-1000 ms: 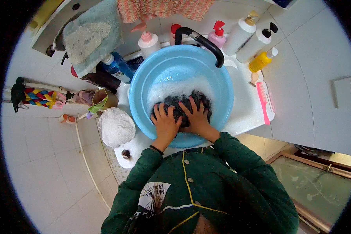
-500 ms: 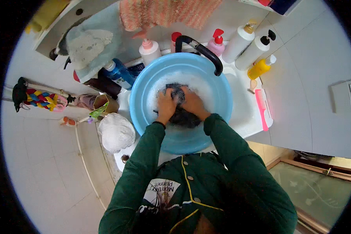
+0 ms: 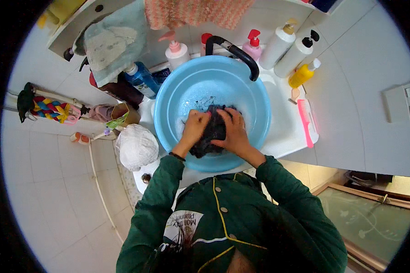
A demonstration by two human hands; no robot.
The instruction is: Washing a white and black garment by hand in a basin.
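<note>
A wet, dark cloth [image 3: 215, 129], bunched up, lies in the front half of a light blue basin [image 3: 263, 107] with soapy water. My left hand [image 3: 196, 127] is closed in a fist on the cloth's left side. On the right side, my right hand [image 3: 235, 133] clasps the cloth, with the thumb toward me and the fingers curved over the top. Part of the cloth is hidden under both hands. White suds cling to the basin's inside around it. A black faucet [image 3: 234, 52] arches over the basin's far right rim.
Pump bottles [image 3: 176, 54] and taller white bottles [image 3: 292, 57] line the back of the white sink [image 3: 282, 129]. A yellow bottle [image 3: 304, 74] and a pink comb [image 3: 307, 123] are at the right. At left sit a blue bottle [image 3: 142, 81] and a white bunched cloth [image 3: 137, 146].
The cloth is lifted and gathered nearer to me, and less foam shows on the water. My left hand has closed into a fist; my right hand has shifted right and toward me.
</note>
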